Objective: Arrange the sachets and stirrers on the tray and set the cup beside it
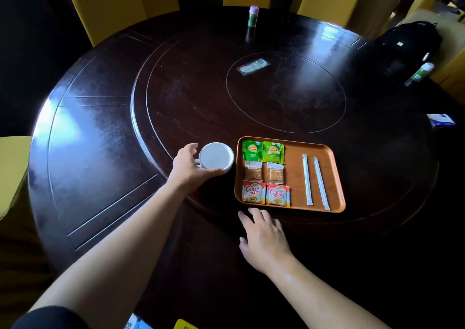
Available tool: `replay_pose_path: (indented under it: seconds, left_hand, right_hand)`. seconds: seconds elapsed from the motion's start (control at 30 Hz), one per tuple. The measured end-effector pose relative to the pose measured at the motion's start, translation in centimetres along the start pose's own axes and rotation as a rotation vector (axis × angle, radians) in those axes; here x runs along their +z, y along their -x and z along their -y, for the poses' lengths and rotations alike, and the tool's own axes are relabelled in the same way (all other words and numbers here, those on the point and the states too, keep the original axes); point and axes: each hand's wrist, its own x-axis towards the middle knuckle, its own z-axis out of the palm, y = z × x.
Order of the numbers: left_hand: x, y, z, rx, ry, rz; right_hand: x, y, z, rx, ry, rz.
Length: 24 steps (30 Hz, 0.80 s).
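Observation:
An orange tray (294, 170) lies on the dark round table. Its left half holds sachets in two columns: two green tea sachets (263, 152) at the top, two brown sachets (264, 172) in the middle, two red creamer sachets (265, 194) at the bottom. Two wrapped stirrers (314, 179) lie side by side on the right half. A white cup (217, 156) stands upside down just left of the tray. My left hand (187, 166) grips it at the handle side, thumb along its near rim. My right hand (261, 238) rests flat on the table below the tray, holding nothing.
A green bottle with a purple cap (253, 16) stands at the far edge. A flat packet (252, 66) lies on the centre turntable. A black bag (410, 42), a green-white bottle (419, 74) and a blue-white box (440, 120) are at the right. Yellow chairs (118, 4) ring the table.

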Motion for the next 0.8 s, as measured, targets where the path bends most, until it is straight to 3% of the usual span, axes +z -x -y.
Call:
replay_pose_path:
  seconds: [0.13,0.27,0.33,0.8]
  left_hand:
    - [1.4,1.7,0.1,-0.239,0.166,-0.138]
    - [3.2,2.3,0.5,-0.38,0.726,-0.073]
    - [3.7,2.5,0.5,-0.377,0.883,-0.072]
    - [3.4,-0.1,2.8,-0.32,0.898,0.109]
  right_hand:
    - [-0.1,0.0,0.1,0.003,-0.001,0.003]
    - [0.1,0.1,0.0,0.003,-0.008,-0.003]
    - [0.2,0.1,-0.1,0.003,-0.013,0.001]
    - [0.2,0.1,-0.1,0.007,-0.022,0.008]
